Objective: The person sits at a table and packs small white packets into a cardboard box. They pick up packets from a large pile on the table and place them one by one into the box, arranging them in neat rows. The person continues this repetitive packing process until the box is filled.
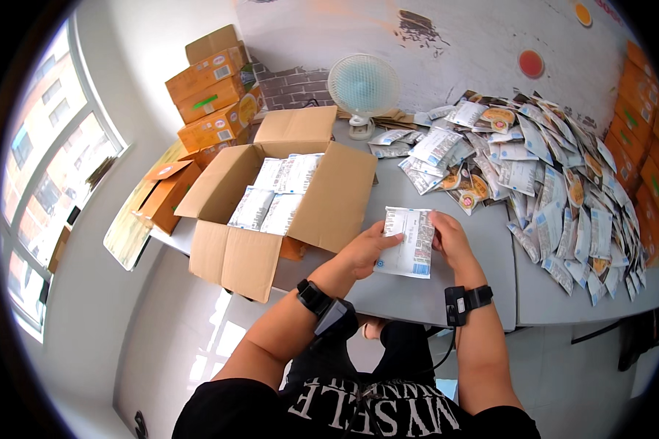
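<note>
Between my two hands is a white printed sachet (404,241), its text side facing up, held above the grey table (461,296). My left hand (367,248) grips its left edge with the thumb across the front. My right hand (450,237) has hold of the upper right edge. To the left stands an open cardboard carton (329,203) with its flaps folded outward. Inside it, white sachets (277,192) lie flat in side-by-side stacks. On the right is a large heap of similar sachets (527,159), some showing a dark side with an orange picture.
A white desk fan (363,85) stands behind the carton. Orange boxes (214,101) are stacked at the back left, and more orange boxes (637,142) rise at the far right. A smaller orange box (170,192) sits left of the carton. The window (60,164) is at the left.
</note>
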A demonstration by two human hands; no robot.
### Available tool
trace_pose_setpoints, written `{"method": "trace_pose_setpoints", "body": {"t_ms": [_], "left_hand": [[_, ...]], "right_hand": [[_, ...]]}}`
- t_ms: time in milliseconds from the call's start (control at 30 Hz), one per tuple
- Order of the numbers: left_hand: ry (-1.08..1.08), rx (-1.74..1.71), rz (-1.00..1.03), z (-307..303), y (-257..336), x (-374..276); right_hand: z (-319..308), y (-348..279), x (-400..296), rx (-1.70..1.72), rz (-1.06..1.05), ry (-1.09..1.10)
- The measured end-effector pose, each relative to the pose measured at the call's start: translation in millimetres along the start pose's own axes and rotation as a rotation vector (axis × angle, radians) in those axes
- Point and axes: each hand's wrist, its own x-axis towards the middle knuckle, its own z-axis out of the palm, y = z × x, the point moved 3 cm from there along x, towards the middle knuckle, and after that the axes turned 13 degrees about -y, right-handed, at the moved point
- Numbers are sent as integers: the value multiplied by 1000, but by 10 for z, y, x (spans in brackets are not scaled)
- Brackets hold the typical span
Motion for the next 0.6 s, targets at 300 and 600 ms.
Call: {"method": "trace_pose_setpoints", "body": {"t_ms": [300,600], "left_hand": [[-101,-62,110,140,639,-431],[162,100,271,-912,1766,-925]], "right_hand": [[-121,18,30,178,-113,-47],[-93,38,46,235,-61,7]]}}
